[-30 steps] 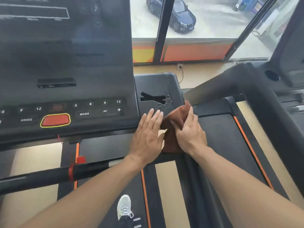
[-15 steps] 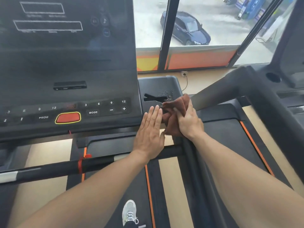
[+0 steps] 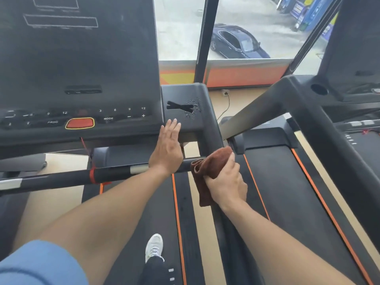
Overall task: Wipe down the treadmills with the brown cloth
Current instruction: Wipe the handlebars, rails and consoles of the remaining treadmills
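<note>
By window (image 3: 181, 27), treadmill (image 3: 185, 120) console wet, droplets (image 3: 194, 109).

I see the brown cloth (image 3: 207, 171) bunched into a thick fold, draped over the right side rail of the near treadmill (image 3: 185, 120) just where the crossbar meets it, one end hanging down below. My right hand (image 3: 226, 183) grips it against the rail. The treadmill is black with orange stripes along its belt edges, a dark console with a red button, and water droplets on the tray. A second black treadmill (image 3: 287, 182) stands just beside it on the right.
</note>
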The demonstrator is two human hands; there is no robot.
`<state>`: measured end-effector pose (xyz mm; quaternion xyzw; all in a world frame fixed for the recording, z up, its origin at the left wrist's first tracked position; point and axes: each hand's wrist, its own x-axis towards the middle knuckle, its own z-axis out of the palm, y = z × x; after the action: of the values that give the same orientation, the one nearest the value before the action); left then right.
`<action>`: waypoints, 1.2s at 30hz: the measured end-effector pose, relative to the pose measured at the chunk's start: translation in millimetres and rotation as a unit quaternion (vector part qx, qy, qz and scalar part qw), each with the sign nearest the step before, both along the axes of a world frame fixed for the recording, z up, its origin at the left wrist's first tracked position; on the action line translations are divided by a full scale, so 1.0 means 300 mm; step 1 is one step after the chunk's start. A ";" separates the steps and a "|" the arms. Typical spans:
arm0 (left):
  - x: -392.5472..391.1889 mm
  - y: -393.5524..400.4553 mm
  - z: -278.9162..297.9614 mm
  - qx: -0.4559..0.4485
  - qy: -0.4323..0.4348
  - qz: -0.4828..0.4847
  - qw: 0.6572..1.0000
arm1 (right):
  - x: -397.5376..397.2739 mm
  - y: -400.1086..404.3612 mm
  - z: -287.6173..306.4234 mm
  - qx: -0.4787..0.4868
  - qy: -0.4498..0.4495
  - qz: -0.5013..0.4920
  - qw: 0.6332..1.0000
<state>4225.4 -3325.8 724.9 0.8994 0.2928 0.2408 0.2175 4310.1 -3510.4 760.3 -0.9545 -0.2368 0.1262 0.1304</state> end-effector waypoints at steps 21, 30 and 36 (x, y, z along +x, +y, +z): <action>-0.008 0.002 0.039 -0.080 -0.069 0.006 0.994 | 0.380 0.601 0.042 -0.039 -0.109 0.304 0.946; -0.008 0.006 0.020 -0.074 -0.030 0.019 0.997 | 0.477 0.969 0.059 -0.066 -0.120 0.237 0.962; 0.000 0.011 0.014 -0.064 0.017 0.028 0.997 | 0.424 0.890 0.065 -0.027 -0.091 0.331 0.939</action>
<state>4225.4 -3322.5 729.2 0.8792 0.3363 0.2117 0.2629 4437.4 -3243.5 780.0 -0.8326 -0.5469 0.0807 0.0335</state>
